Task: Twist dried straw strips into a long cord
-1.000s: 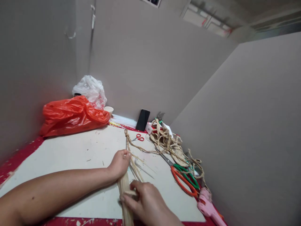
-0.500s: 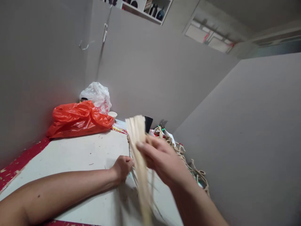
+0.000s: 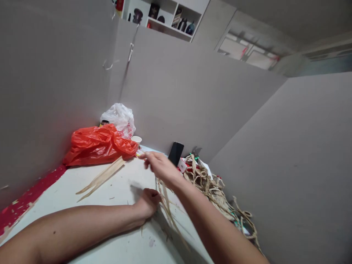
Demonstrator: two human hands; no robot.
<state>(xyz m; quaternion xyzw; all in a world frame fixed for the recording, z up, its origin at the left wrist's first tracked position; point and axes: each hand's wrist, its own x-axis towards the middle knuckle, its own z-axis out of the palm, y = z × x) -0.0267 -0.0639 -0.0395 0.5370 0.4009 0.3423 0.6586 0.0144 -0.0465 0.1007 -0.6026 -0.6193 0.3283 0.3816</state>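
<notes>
My left hand (image 3: 149, 201) is low over the white board (image 3: 121, 234), its fingers closed on thin dried husk strips (image 3: 168, 211) that trail down to the right. Above it, my right hand (image 3: 161, 165) reaches leftward with its fingers partly stretched out and nothing visible in them. A wide pale husk strip (image 3: 106, 178), split at its near end, lies flat on the board left of both hands. The fingertips of my left hand are partly hidden.
A red plastic bag (image 3: 100, 146), a white plastic bag (image 3: 119, 117) and a paper cup (image 3: 136, 139) stand at the back left. Behind my right hand a phone (image 3: 176, 154) leans upright. Tangled braided cord (image 3: 210, 187) lines the right side beside a grey wall.
My right hand has let go of the wide husk strip, which now lies on the board at the left. The left hand keeps its grip. The view has shifted slightly.
</notes>
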